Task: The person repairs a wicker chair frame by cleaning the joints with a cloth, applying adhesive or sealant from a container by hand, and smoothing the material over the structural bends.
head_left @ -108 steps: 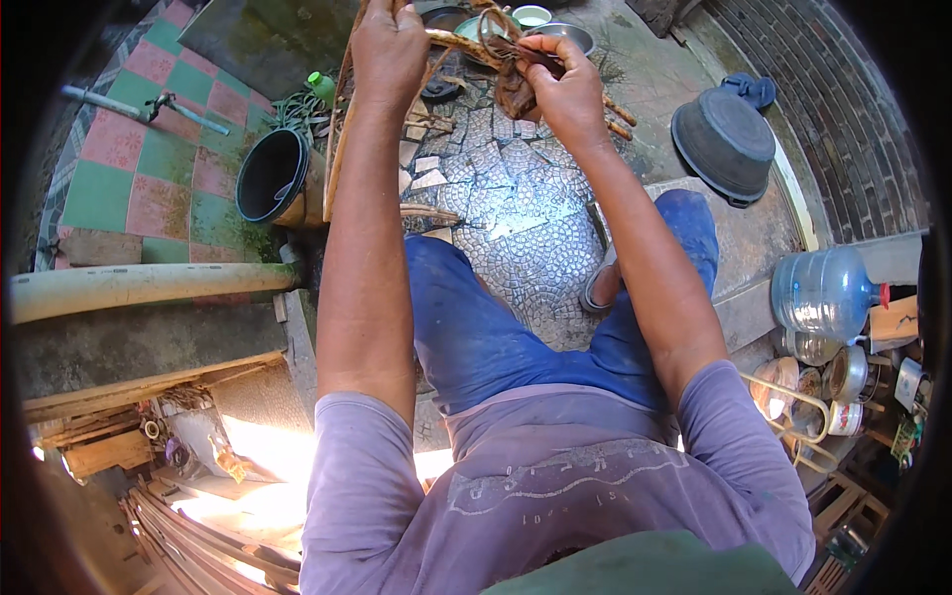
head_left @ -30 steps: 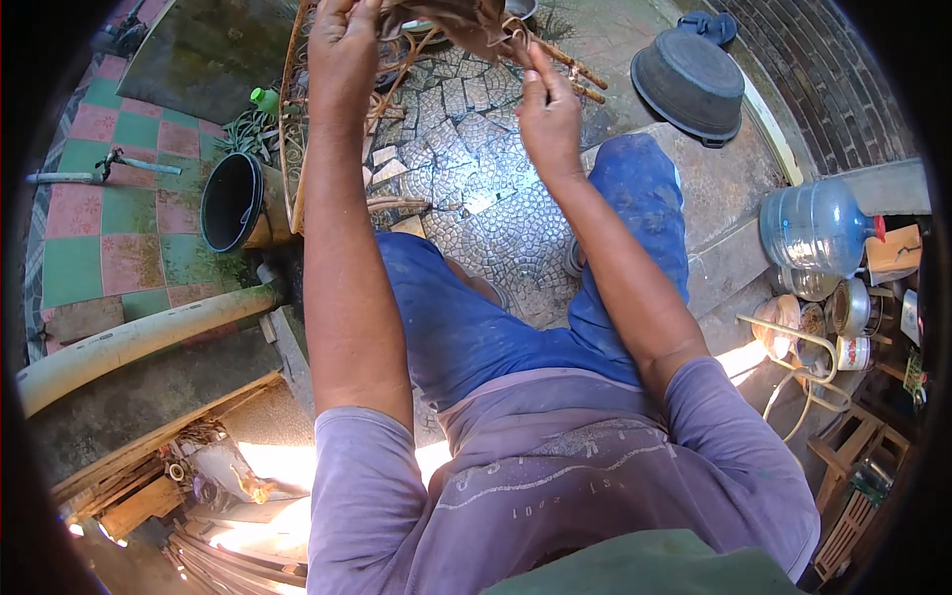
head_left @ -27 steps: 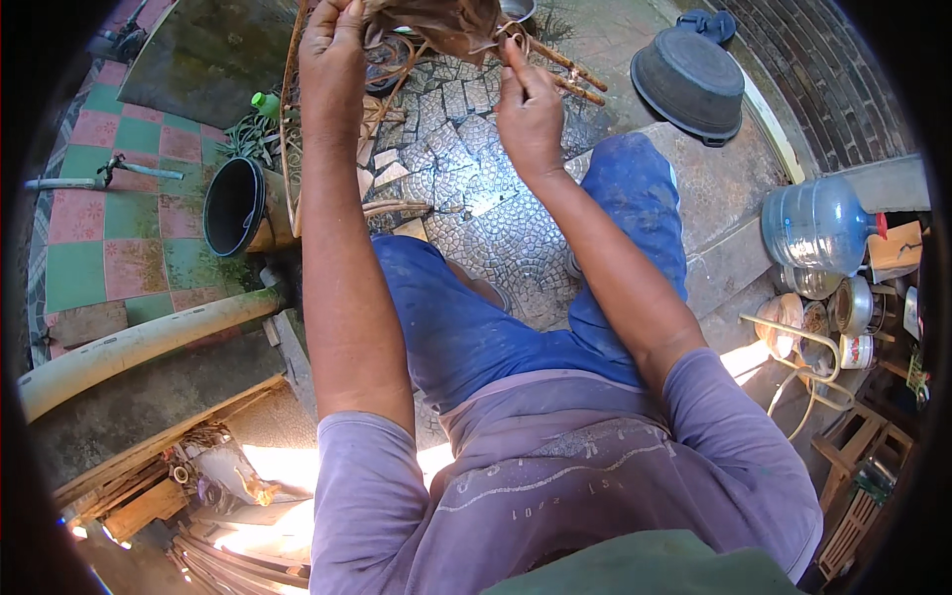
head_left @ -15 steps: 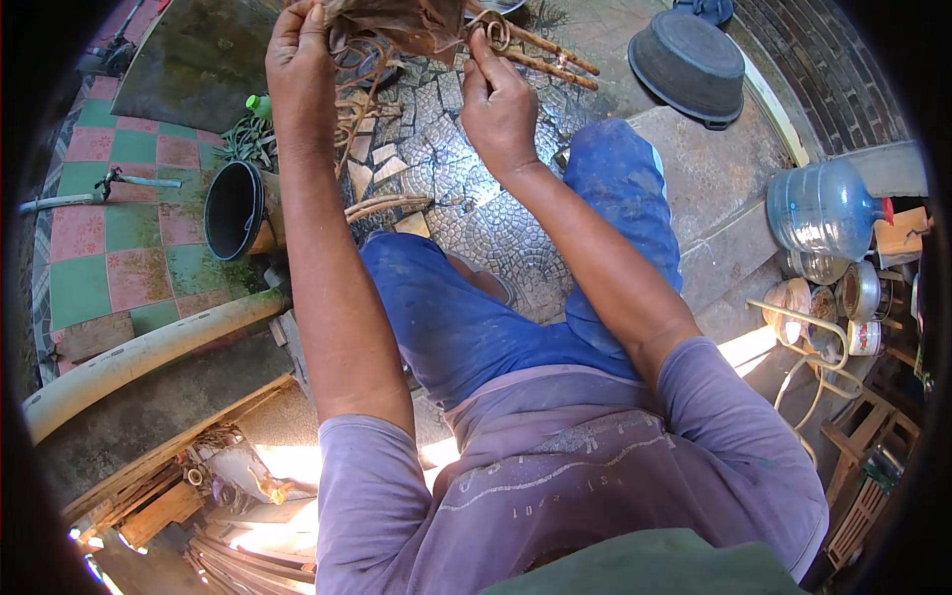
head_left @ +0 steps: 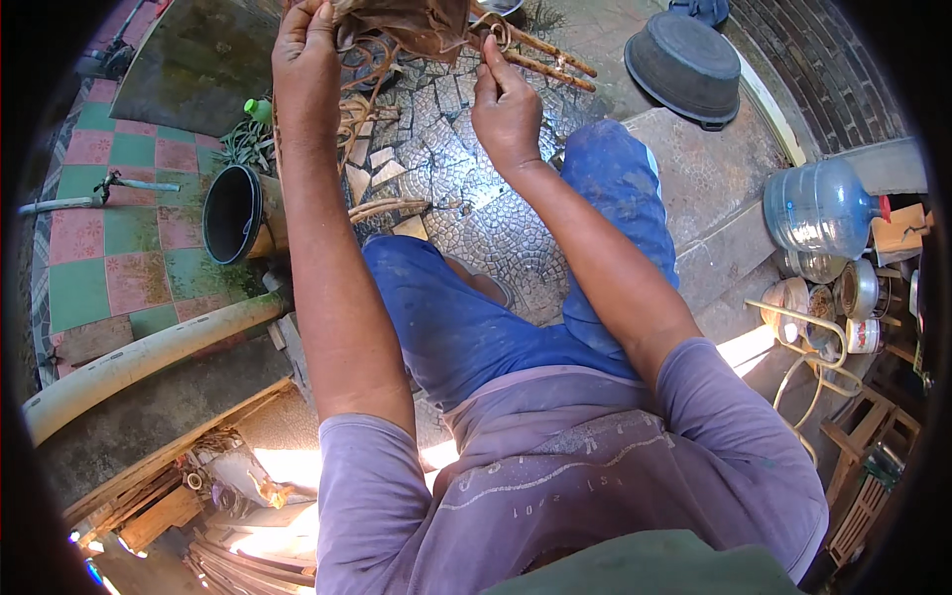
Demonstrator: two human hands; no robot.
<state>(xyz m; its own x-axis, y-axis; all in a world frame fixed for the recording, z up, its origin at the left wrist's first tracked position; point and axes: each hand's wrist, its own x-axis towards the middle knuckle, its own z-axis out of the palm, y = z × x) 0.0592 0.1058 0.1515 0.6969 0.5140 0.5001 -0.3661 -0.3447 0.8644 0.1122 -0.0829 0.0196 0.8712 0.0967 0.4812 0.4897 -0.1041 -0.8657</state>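
Bucket left, upturned basin far right, rusty rods beyond right hand. Brown sheet between hands: left hand clamped on left edge, right fingers near right edge, grip unclear.

An upturned dark basin sits near a brick wall, a bucket near pink-and-green tiles

Mosaic floor, loose pale tile pieces, upturned dark basin farther right

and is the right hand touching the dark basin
Apart. The head view shows a strip of floor plainly between the right hand and the dark basin, which lies off to its right.
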